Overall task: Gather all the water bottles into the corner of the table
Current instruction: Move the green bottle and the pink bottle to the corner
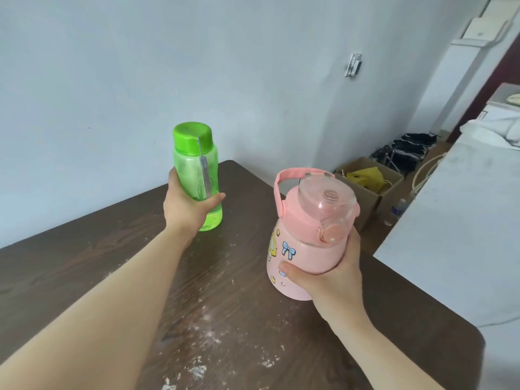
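A clear green bottle with a green cap stands upright near the far corner of the dark wooden table. My left hand is wrapped around its lower half. A squat pink bottle with cartoon stickers, a clear lid and a pink carry strap is nearer and to the right. My right hand grips its body from the right side. Whether either bottle's base touches the table I cannot tell.
A pale blue wall runs behind the table. To the right stands a white surface. On the floor beyond are an open cardboard box holding something yellow, a small plastic bottle and dark shoes.
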